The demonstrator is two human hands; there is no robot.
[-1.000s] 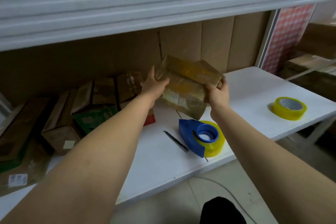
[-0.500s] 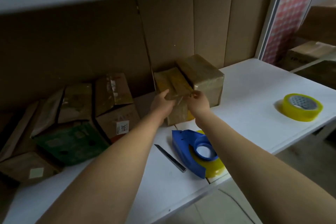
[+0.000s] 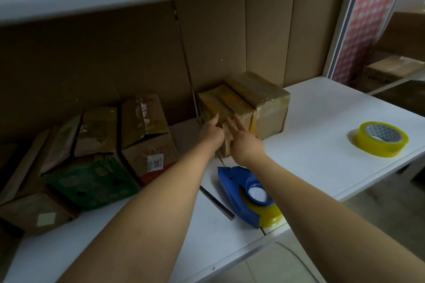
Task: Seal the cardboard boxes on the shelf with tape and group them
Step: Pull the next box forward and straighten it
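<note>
Two taped cardboard boxes stand side by side against the shelf's back wall: a smaller one (image 3: 224, 105) on the left and a larger one (image 3: 264, 96) on the right. My left hand (image 3: 210, 131) and my right hand (image 3: 242, 139) are stretched out in front of the smaller box with straight fingers, at or just off its front face. Neither hand holds anything. A blue tape dispenser (image 3: 243, 193) with a yellow roll lies near the shelf's front edge, below my right hand.
Several unsealed boxes (image 3: 145, 131) and a green carton (image 3: 92, 181) crowd the left of the white shelf (image 3: 322, 145). A dark utility knife (image 3: 217, 202) lies beside the dispenser. A spare yellow tape roll (image 3: 381, 139) sits at the right. Another shelf board hangs overhead.
The taped box I carried in both hands has been set down left of the other sealed box. Both hands have let go and opened.
</note>
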